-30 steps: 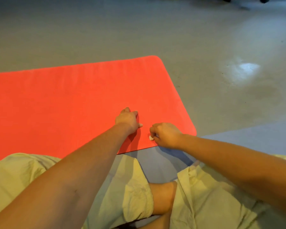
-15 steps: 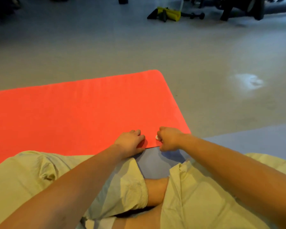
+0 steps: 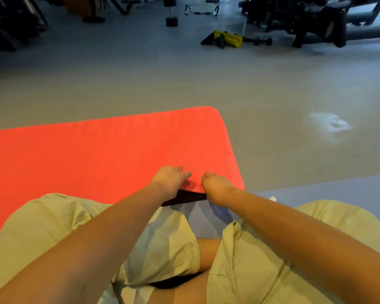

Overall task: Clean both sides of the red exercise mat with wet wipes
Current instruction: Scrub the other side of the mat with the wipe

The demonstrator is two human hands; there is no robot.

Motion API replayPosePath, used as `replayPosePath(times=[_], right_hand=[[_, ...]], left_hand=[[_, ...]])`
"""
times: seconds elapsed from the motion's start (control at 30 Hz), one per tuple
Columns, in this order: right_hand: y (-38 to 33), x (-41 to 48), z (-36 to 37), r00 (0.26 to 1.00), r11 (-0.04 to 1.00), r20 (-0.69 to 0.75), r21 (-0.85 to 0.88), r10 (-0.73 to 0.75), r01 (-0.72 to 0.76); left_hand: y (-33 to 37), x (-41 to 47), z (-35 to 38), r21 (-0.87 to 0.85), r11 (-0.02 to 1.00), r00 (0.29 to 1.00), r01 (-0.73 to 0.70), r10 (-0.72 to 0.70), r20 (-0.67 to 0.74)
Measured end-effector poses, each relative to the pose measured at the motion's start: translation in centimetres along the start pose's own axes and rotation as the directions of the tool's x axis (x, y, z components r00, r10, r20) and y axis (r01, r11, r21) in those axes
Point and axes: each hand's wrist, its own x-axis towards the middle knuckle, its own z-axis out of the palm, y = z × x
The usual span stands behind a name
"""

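Red mat (image 3: 97, 161), dark-backed edge raised, seemingly pinched by left hand (image 3: 170, 179) and right hand (image 3: 216, 187).

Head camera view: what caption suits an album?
The left hand and right hand hold up the near edge of the red mat.

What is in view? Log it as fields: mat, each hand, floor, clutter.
mat: red rectangular exercise mat, flat on the floor, near edge raised between the hands, dark underneath
left hand: left hand grips the near edge
right hand: right hand grips the near edge
floor: grey gym floor
clutter: black dumbbell and yellow-green object, far back
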Motion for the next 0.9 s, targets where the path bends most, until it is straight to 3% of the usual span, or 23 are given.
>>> replayPosePath(times=[0.23,0.37,0.53,0.73,0.9], right_hand=[[-4.3,2.7,-2.2,0.989,0.99,0.057,-0.044,-0.135,0.137],[-5.2,3.0,0.6,0.976,0.975,0.05,-0.051,-0.212,0.214],[-4.0,3.6,2.9,0.961,0.96,-0.003,0.034,-0.277,0.277],[-1.8,4.0,3.3,0.964,0.888,-0.103,0.376,-0.246,0.266],[-1.3,5.0,5.6,0.924,0.878,-0.159,0.291,-0.347,0.379]], left_hand=[[-3.4,-1.4,2.0,0.048,0.998,0.992,0.049,-0.054,0.11],[-4.3,-2.3,6.2,-0.157,0.982,0.964,0.103,-0.06,0.259],[-3.8,0.6,7.8,-0.436,0.878,0.968,0.198,-0.105,0.228],[-4.0,6.0,7.9,-0.409,0.877,0.958,0.254,-0.168,0.234],[-5.3,8.0,8.7,-0.45,0.862,0.966,0.231,-0.147,0.214]])
